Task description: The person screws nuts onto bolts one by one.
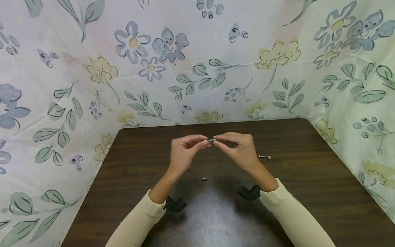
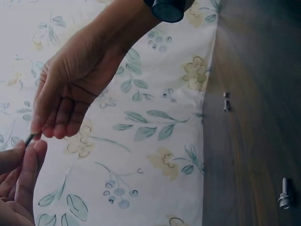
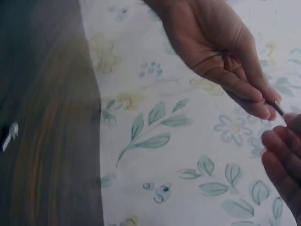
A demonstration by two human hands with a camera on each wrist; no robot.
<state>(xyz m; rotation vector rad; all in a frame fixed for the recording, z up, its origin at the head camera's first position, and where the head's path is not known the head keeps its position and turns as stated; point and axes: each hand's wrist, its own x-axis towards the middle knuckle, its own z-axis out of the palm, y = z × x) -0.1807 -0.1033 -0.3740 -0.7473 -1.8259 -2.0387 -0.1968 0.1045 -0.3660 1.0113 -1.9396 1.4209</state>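
Observation:
Above the table's far half, my left hand (image 1: 182,153) and my right hand (image 1: 239,149) meet fingertip to fingertip. Between them is a small metal bolt (image 1: 211,140), each hand pinching one end with thumb and fingers. In the left wrist view the bolt (image 2: 29,140) is a thin dark shaft, its ends covered by fingers. The right wrist view also shows the shaft (image 3: 277,108) between both sets of fingertips. Whether a nut sits on it is hidden. On the table below lies another bolt (image 1: 205,178), with a nut or washer by its head.
To the right on the dark wooden table (image 1: 296,206) lie a further bolt (image 1: 261,156) and a small round nut (image 1: 269,157). A floral cloth (image 1: 191,99) hangs behind the table and along its sides. Dark camera mounts (image 1: 249,192) sit on both wrists.

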